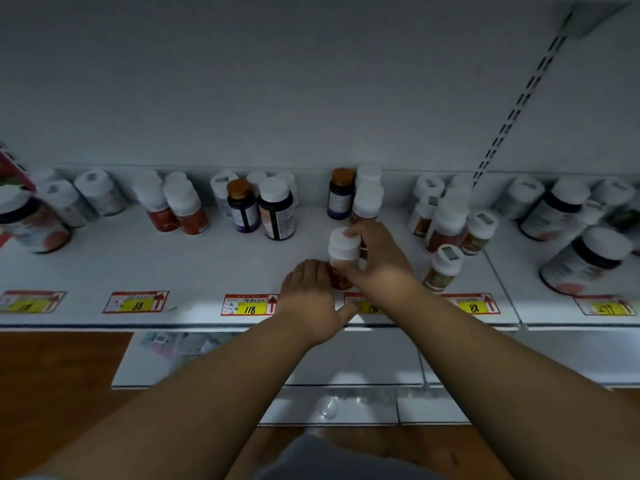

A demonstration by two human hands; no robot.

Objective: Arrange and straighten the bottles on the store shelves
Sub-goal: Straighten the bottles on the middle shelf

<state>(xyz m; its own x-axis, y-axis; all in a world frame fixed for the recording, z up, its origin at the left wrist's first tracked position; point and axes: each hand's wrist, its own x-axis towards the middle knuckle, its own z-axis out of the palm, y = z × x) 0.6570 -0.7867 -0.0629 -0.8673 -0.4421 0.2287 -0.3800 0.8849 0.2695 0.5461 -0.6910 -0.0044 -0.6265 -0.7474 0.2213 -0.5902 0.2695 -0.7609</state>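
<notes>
- Right hand [375, 258] wraps its fingers over the cap of a white-capped bottle [342, 259]; left hand [311, 292] curls round its red-labelled base.
- Bottle stands upright between both hands, near the shelf [194, 268] front, directly ahead of its matching row [367, 197] behind.
- Open shelf lies leftward; a price tag [250, 304] sits below.

you're in a shop: white shelf [138, 261] lined with pill bottles [277, 209], price tags [247, 304] along its edge.
</notes>
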